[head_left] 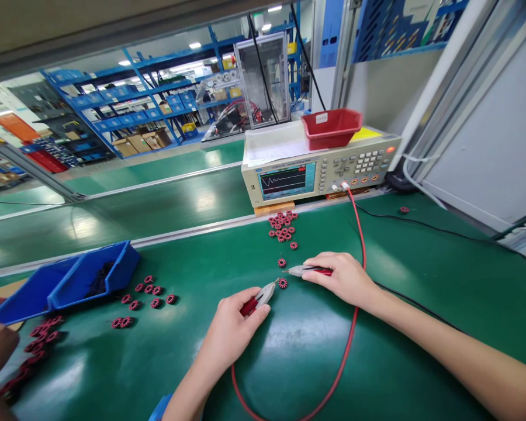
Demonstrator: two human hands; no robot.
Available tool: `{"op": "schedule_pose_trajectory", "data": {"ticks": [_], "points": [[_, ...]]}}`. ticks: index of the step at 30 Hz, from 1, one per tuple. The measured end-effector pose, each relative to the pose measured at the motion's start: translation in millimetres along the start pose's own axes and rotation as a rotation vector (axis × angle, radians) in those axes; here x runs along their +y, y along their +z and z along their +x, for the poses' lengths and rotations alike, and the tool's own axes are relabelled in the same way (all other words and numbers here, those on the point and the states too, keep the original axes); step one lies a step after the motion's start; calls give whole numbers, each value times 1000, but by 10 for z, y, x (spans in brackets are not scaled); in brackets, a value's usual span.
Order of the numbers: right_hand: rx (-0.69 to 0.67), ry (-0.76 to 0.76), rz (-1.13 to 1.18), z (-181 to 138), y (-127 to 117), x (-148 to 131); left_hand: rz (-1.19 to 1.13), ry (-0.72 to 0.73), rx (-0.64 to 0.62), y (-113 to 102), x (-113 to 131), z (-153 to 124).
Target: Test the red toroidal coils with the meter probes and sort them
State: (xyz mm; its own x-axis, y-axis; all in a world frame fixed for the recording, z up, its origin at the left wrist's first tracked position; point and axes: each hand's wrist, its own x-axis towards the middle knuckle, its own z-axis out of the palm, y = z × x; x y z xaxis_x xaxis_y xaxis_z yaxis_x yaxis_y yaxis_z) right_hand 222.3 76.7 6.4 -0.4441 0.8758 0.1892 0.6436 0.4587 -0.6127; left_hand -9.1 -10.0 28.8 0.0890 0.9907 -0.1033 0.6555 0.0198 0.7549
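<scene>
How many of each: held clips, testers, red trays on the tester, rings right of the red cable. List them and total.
Clips: 2 (left hand 1, right hand 1)
Testers: 1
Red trays on top: 1
Rings right of the red cable: 1
Total: 5

At the back of the counter stands a tester, a sheet and a tray on top. Before it lies a cluster of coils; nearer come three single coils, the nearest between the left hand and right hand. Far left, two bins sit side by side, loose coils to their right. A lone coil lies right of the thick cable.
</scene>
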Motion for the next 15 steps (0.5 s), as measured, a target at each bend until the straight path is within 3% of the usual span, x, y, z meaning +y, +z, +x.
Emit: {"op": "schedule_pose_trajectory", "data": {"ticks": [15], "points": [[36, -55, 94, -3, 13, -42, -11, 6, -22, -6, 17, -5]]}}
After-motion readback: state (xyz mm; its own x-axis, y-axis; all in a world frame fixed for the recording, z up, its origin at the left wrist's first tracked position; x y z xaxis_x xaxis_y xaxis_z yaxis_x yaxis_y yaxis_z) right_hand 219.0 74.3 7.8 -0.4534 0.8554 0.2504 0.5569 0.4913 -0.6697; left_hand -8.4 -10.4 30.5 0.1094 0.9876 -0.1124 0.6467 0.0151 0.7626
